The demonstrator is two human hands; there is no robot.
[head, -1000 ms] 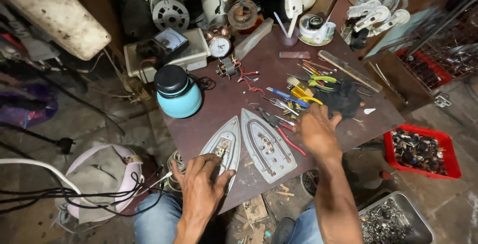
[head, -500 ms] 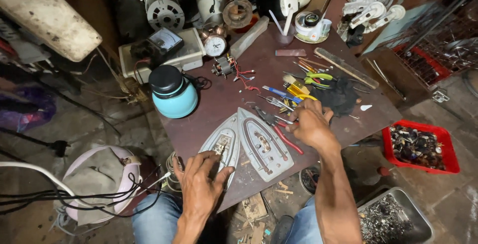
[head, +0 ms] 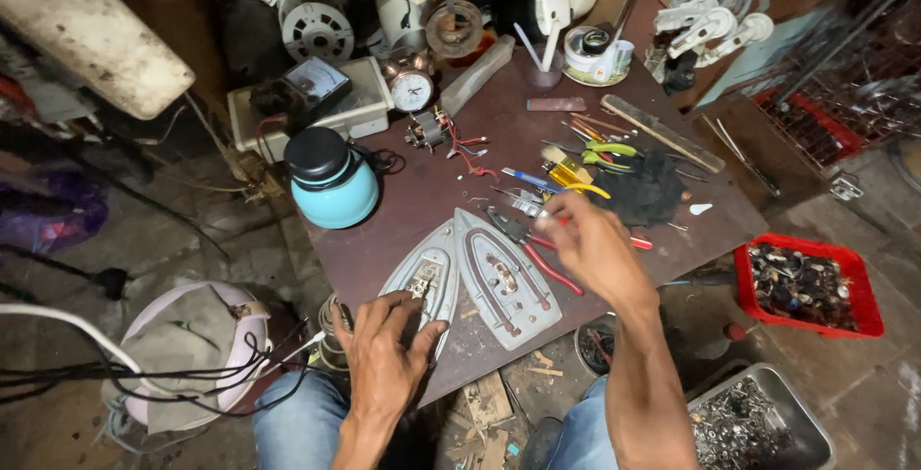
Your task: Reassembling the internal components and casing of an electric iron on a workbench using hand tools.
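meter (head: 312, 84) – pale dial screen, black case, back left | gauge (head: 412, 91) – round white face

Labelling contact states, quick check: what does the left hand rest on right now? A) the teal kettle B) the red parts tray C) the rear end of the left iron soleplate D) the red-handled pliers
C: the left hand lies flat on the near, wide end of the left iron soleplate, well apart from the teal kettle, the red parts tray and the red-handled pliers.
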